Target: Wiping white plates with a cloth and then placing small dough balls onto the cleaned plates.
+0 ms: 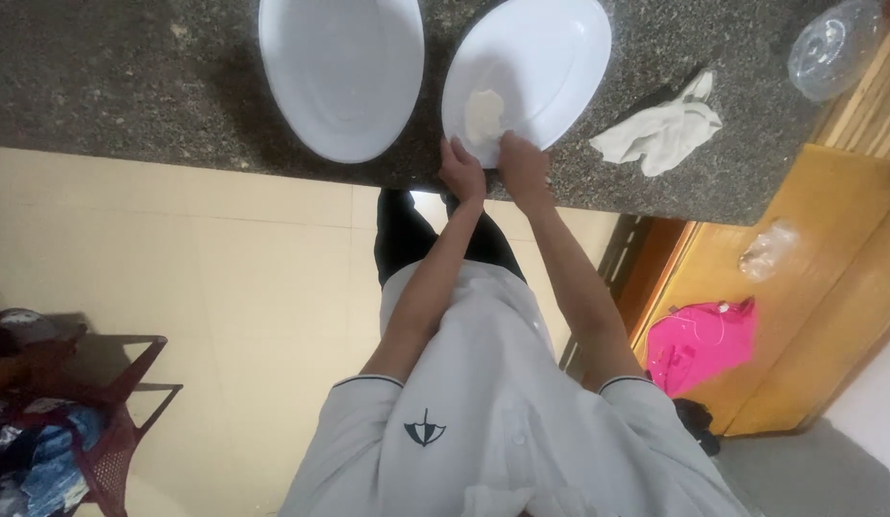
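Observation:
A white oval plate lies on the dark granite counter with a pale lump of dough near its front rim. My left hand grips the plate's near rim, fingers laid over the edge just left of the dough. My right hand is curled at the rim with its knuckles against the dough's right side; its fingertips are hidden. Both forearms reach out from my white shirt.
A second white oval dish sits left of the plate. A crumpled white cloth and a clear plastic lid lie to the right. Beyond the counter edge are a tiled floor, a wooden bench with a pink bag, and a red chair.

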